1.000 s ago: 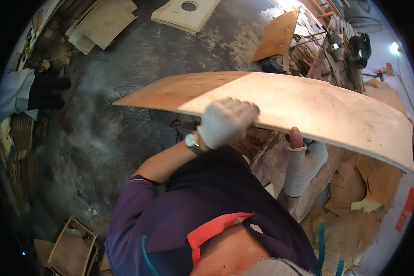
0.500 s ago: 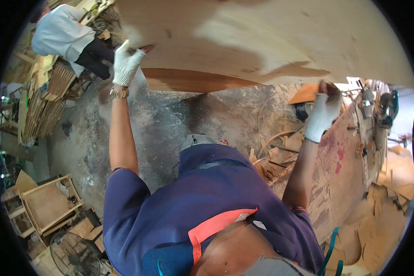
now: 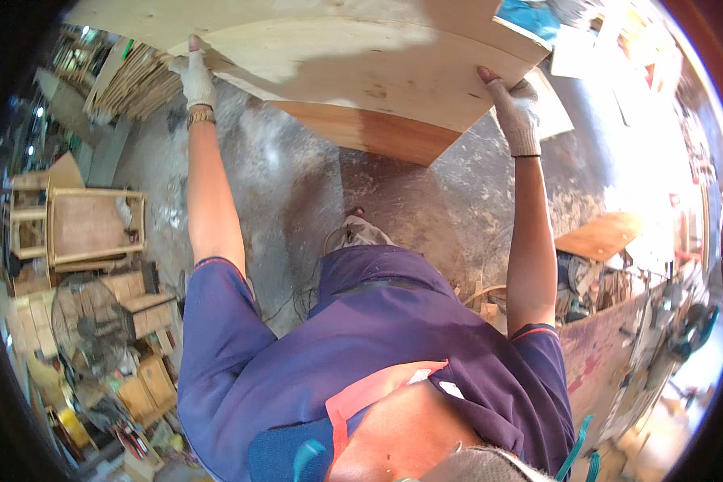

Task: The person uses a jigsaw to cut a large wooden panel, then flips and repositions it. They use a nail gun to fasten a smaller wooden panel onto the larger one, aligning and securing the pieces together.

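Observation:
Both arms reach forward, holding a large pale wooden panel [image 3: 337, 60] by its near edge. My left hand [image 3: 194, 78], in a white fingerless-tipped glove with a wristwatch [image 3: 201, 114] below it, grips the panel's left part, thumb on top. At the right corner, my right hand [image 3: 516, 108], gloved the same way, has its thumb on the upper face; its other fingers are partly hidden beyond the edge. Beneath the pale face shows a reddish-brown wooden part [image 3: 369, 131] that tapers to a corner. The panel's far end runs out of view.
Worn concrete floor [image 3: 289, 185] lies below the panel. On the left are stacked thin boards [image 3: 136, 80], a wooden frame [image 3: 96, 229] and a standing fan [image 3: 88, 321]. To the right stand a stained workbench [image 3: 610, 345] and an orange-brown board [image 3: 601, 236].
My body and the panel have swung round to the right. The workbench has shifted lower in view, the panel's right corner now shows, and the other person is out of sight.

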`<control>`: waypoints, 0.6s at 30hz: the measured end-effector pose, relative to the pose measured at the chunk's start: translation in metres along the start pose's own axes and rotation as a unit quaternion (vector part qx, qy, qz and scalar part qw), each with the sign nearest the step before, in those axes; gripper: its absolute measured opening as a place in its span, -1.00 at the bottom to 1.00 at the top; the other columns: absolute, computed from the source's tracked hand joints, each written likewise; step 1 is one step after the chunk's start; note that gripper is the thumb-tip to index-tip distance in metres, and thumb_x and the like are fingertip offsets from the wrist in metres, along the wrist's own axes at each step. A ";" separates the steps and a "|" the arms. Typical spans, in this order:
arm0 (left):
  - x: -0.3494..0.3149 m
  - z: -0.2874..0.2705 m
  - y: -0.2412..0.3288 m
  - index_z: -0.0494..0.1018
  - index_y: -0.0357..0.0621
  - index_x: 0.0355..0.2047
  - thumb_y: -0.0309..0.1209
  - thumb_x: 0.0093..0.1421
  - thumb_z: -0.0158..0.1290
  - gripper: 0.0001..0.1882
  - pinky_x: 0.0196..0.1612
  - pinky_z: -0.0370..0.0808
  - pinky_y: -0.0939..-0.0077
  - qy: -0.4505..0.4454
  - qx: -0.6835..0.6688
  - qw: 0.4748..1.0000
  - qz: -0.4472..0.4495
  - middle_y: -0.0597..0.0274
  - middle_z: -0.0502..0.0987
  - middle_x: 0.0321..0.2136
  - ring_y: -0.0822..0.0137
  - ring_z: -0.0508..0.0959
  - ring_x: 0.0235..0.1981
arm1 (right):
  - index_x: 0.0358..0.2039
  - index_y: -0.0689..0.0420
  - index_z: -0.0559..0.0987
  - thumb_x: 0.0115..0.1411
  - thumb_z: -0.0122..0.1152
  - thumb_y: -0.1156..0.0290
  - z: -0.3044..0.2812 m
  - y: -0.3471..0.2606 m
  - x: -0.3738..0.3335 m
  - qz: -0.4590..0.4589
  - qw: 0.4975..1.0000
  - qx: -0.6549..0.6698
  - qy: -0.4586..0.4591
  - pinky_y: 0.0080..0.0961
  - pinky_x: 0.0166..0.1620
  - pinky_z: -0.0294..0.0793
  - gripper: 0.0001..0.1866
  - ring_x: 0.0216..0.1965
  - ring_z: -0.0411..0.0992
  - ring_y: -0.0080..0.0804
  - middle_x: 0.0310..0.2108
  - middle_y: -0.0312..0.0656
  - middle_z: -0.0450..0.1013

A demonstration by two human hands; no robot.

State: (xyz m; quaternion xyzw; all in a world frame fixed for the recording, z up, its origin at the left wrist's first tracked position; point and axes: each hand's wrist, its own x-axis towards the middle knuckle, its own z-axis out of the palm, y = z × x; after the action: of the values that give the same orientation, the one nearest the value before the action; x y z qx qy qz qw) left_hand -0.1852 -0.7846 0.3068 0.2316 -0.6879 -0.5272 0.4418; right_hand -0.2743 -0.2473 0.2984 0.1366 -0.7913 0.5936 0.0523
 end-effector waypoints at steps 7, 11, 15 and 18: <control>0.038 -0.102 -0.037 -0.32 -0.20 0.49 0.24 0.15 0.21 0.27 0.20 0.40 0.11 0.079 0.242 0.966 0.035 -0.22 0.28 0.28 -0.01 0.42 0.19 | 0.10 0.30 0.42 0.21 0.15 0.75 0.090 0.016 0.002 -0.049 0.947 0.311 -0.065 -0.33 0.07 0.63 -0.58 0.00 0.59 -0.19 -0.06 0.08 0.57; -0.042 -0.031 0.013 -0.37 -0.18 0.49 0.28 0.11 0.22 0.33 0.43 0.11 -0.02 0.149 0.022 0.986 0.070 -0.25 -0.03 0.44 -0.03 0.04 0.46 | -0.25 0.25 0.63 0.07 0.15 0.79 0.122 -0.030 -0.007 -0.115 0.973 0.196 -0.033 -0.45 -0.17 0.66 -0.74 -0.31 0.64 -0.44 -0.39 -0.16 0.67; -0.117 -0.008 0.066 -0.37 -0.08 0.50 0.18 0.10 0.29 0.31 0.49 -0.19 -0.24 0.006 -0.089 0.973 0.214 -0.07 -0.18 0.50 -0.04 -0.17 0.52 | -0.21 0.09 0.70 -0.02 0.40 0.49 0.185 -0.124 -0.016 -0.193 0.980 0.040 -0.027 -0.47 -0.28 0.62 -0.71 -0.41 0.65 -0.34 -0.41 -0.12 0.64; -0.154 0.003 0.103 -0.19 -0.15 0.49 0.17 0.02 0.36 0.29 0.47 0.01 0.02 -0.041 -0.082 0.981 0.170 -0.03 0.02 0.42 0.05 0.06 0.44 | -0.39 0.04 0.62 0.02 0.40 0.27 0.241 -0.170 -0.023 -0.236 0.967 -0.003 -0.099 -0.37 -0.38 0.56 -0.82 -0.50 0.56 -0.20 -0.51 -0.20 0.52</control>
State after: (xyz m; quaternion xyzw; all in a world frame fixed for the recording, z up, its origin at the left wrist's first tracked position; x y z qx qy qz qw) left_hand -0.0958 -0.6276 0.3466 0.0523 -0.6893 -0.5082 0.5137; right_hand -0.1858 -0.5174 0.3806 0.3772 -0.7396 0.5460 0.1122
